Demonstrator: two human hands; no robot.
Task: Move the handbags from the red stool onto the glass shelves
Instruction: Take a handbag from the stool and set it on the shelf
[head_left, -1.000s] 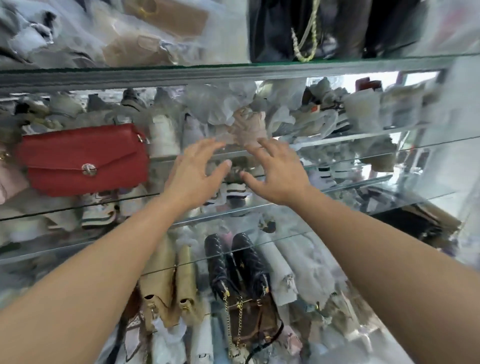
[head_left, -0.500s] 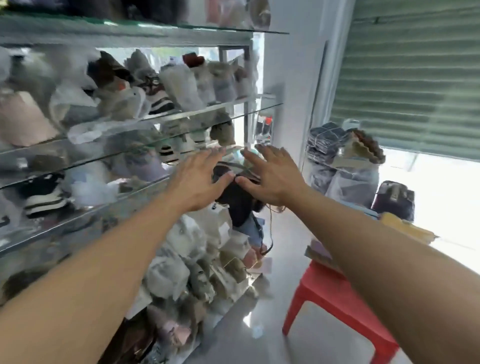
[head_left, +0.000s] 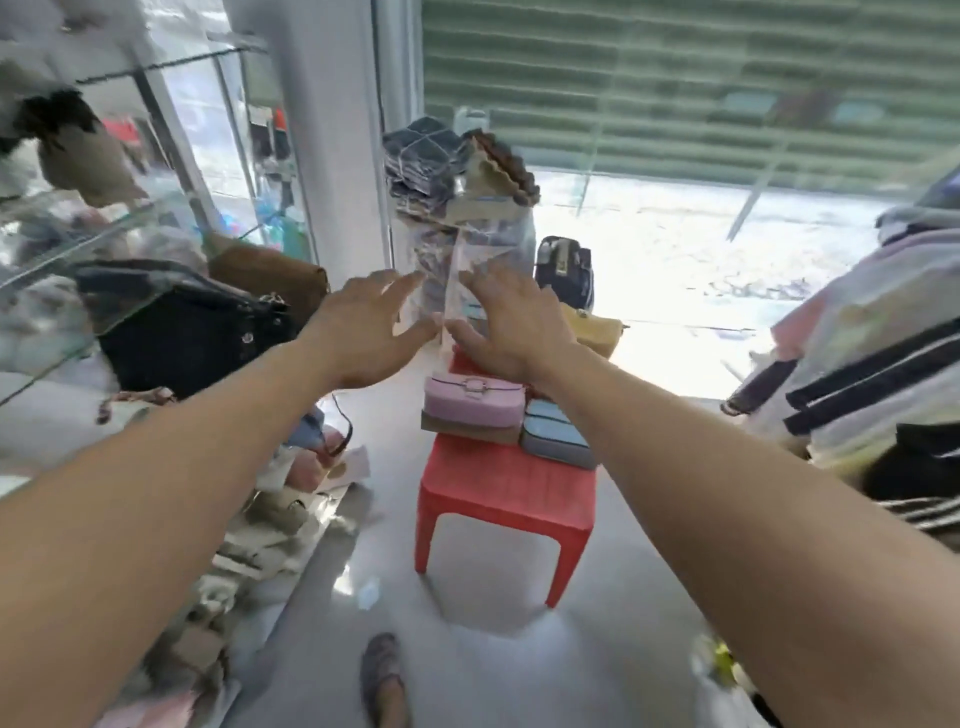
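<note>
A red stool (head_left: 506, 486) stands on the floor ahead of me. On its far half lie a pink handbag (head_left: 474, 399) stacked on a tan one (head_left: 467, 433), with a light blue handbag (head_left: 556, 434) beside them. A yellow bag (head_left: 595, 326) and a dark blue bag (head_left: 566, 267) sit further back. My left hand (head_left: 366, 330) and my right hand (head_left: 501, 325) are stretched out side by side above the stool, fingers spread, holding nothing. Glass shelves (head_left: 78, 244) on the left carry a black handbag (head_left: 187, 332) and a brown one (head_left: 270, 270).
A tall clear plastic bag (head_left: 467, 244) topped with folded dark cloth stands behind the stool. Wrapped bags lie on the floor under the shelves (head_left: 280, 499). Striped and black goods (head_left: 878, 374) are piled at the right. My foot (head_left: 384, 680) is near the bottom edge. A green shutter (head_left: 675, 78) closes the back.
My view has swung right from the glass shelves to the red stool. Both empty hands moved with it and now hover over the stool's bags.
</note>
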